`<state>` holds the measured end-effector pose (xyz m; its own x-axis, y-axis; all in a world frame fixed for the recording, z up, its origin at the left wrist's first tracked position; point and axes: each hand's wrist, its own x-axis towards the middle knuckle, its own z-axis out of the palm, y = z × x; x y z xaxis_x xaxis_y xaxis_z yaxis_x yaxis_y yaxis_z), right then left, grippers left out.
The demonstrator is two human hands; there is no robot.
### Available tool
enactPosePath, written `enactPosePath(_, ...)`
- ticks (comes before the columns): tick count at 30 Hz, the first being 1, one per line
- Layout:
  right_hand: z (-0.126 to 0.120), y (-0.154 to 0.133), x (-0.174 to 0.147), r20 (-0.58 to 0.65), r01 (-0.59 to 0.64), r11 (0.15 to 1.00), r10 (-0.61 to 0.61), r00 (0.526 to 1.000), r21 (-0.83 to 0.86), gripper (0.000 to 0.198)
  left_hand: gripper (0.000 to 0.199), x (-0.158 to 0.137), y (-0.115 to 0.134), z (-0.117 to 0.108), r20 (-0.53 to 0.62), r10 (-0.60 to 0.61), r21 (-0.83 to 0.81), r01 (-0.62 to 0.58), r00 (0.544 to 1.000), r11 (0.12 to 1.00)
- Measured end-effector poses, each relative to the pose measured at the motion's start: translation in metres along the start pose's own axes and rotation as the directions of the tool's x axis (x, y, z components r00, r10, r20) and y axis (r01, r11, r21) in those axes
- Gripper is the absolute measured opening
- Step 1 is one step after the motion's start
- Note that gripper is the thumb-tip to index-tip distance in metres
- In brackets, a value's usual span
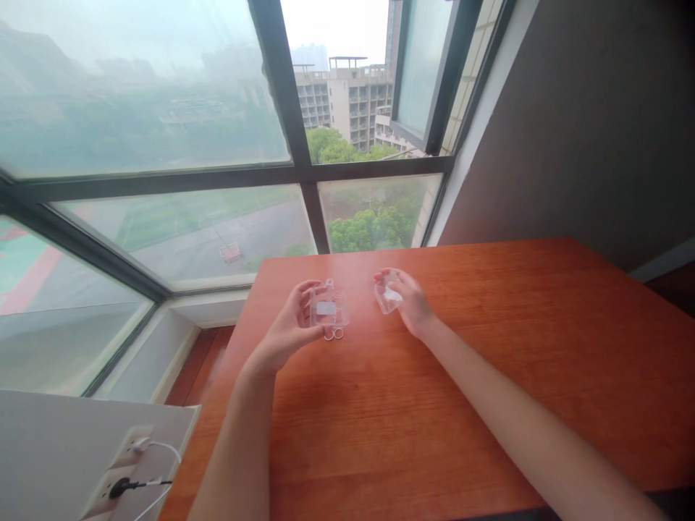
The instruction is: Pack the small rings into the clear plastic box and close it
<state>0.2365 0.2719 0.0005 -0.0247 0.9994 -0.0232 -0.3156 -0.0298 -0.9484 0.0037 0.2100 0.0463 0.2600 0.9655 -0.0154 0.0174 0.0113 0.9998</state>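
My left hand (290,320) grips a clear plastic box (341,312), thumb along the near side and fingers at the far left. A pale rectangular patch shows in the box's middle. At its near edge are two small pale rings (339,333); whether they lie on the table or belong to something under the box I cannot tell. A small pale piece (329,283) shows at the far edge. To the right, my right hand (413,304) is closed on a clear plastic piece with a whitish patch (387,299), perhaps a lid or small container. Its fingertips are partly hidden.
Both hands are over a reddish-brown wooden table (347,434). Dark-framed windows (304,172) stand beyond its far edge, with one pane swung open at upper right. A wall socket with plugs and cables (120,486) sits at lower left. A dark wall (570,130) rises on the right.
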Motion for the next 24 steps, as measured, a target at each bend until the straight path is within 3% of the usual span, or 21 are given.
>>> enactPosePath(3,-0.035,-0.005,-0.007,-0.067,-0.087,0.990,0.081,0.994,-0.106,0.036,0.070,0.010,-0.014,0.035,-0.012,0.008,0.048,-0.007,1.000,0.999)
enactPosePath(5,-0.055,-0.003,-0.013,-0.131,-0.054,0.955,0.016,0.991,-0.290,0.040,0.070,0.016,-0.026,0.059,0.004,0.041,0.129,-0.041,0.999,0.991)
enactPosePath(7,-0.069,0.001,-0.018,-0.182,-0.048,0.879,-0.044,0.982,-0.475,0.046,0.071,0.020,-0.035,0.076,-0.001,0.093,0.303,-0.088,0.996,0.949)
enactPosePath(9,-0.078,0.004,-0.023,-0.206,-0.078,0.803,-0.056,0.977,-0.590,0.050,0.071,0.021,-0.040,0.084,0.010,0.168,0.513,-0.149,0.986,0.845)
enactPosePath(13,-0.083,0.002,-0.029,-0.151,-0.041,0.660,-0.112,0.982,-0.750,0.046,0.070,0.020,-0.041,0.081,0.005,0.208,0.776,-0.135,0.978,0.617)
enactPosePath(18,-0.086,-0.004,-0.030,-0.008,0.047,0.329,-0.162,0.987,-0.943,0.041,0.065,0.021,-0.043,0.078,-0.002,0.193,0.931,-0.069,0.981,0.360)
enactPosePath(21,-0.083,-0.001,-0.031,0.063,0.105,0.249,-0.170,0.983,-0.963,0.040,0.065,0.023,-0.046,0.073,-0.006,0.217,0.957,-0.057,0.976,0.284)
enactPosePath(24,-0.073,0.002,-0.032,0.090,0.126,0.199,-0.180,0.980,-0.972,0.040,0.068,0.023,-0.048,0.061,-0.068,0.250,0.964,-0.001,0.966,0.265)
